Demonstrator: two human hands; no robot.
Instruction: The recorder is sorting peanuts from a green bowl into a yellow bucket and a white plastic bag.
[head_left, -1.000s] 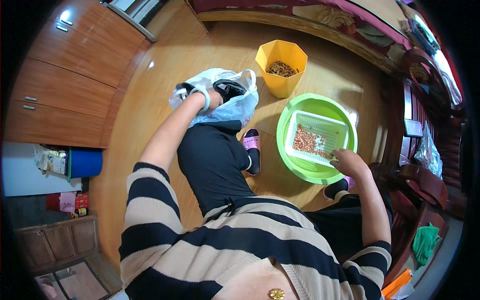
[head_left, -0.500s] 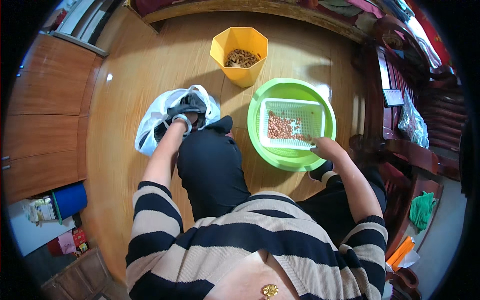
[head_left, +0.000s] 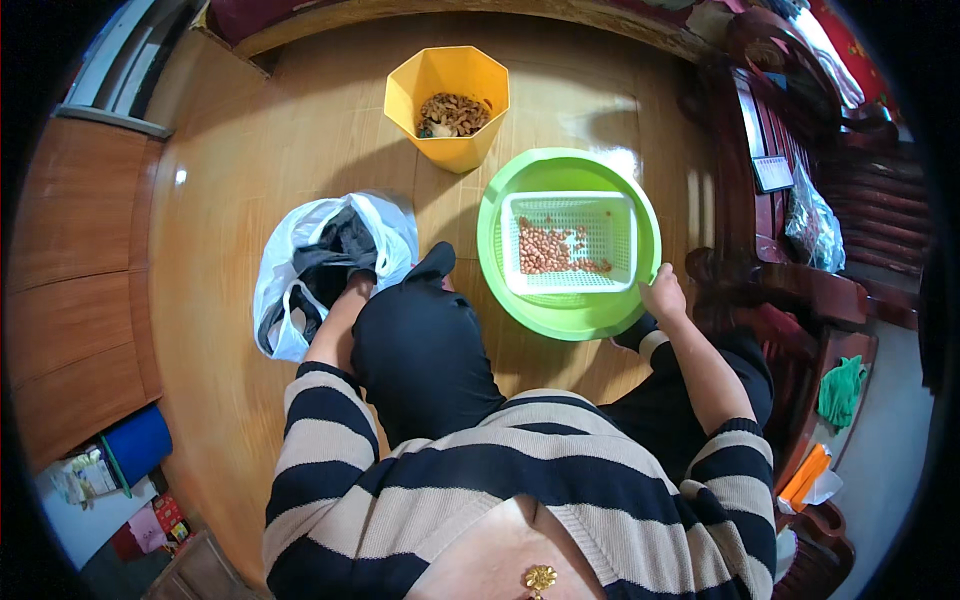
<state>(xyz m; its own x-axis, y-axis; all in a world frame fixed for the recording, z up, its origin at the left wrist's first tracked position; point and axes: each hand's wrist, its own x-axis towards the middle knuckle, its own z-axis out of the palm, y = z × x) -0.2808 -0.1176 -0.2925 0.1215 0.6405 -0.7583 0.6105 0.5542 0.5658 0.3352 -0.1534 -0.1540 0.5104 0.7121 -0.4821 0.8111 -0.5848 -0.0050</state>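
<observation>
My left hand [head_left: 360, 284] reaches down into a white plastic bag [head_left: 385, 215] with a dark inner bag [head_left: 335, 252]; its fingers are hidden inside. At the right, my right hand [head_left: 664, 296] is closed on the rim of a round green basin [head_left: 490, 250]. Inside the basin sits a white rectangular plastic basket [head_left: 610, 206] with slotted walls. Reddish-brown shelled peanuts [head_left: 543, 252] lie in it, mostly toward its left side.
Beyond the basin stands a yellow angular bin [head_left: 450, 154] holding peanut shells [head_left: 455, 115]. A dark wooden bench [head_left: 815, 290] lines the right side, and wooden cabinets [head_left: 80, 250] the left. My left knee [head_left: 420, 335] is between bag and basin.
My right hand has moved from the basket's near right corner to the basin rim. The left hand has sunk deeper into the bag, whose opening has shifted. The whole view has moved slightly.
</observation>
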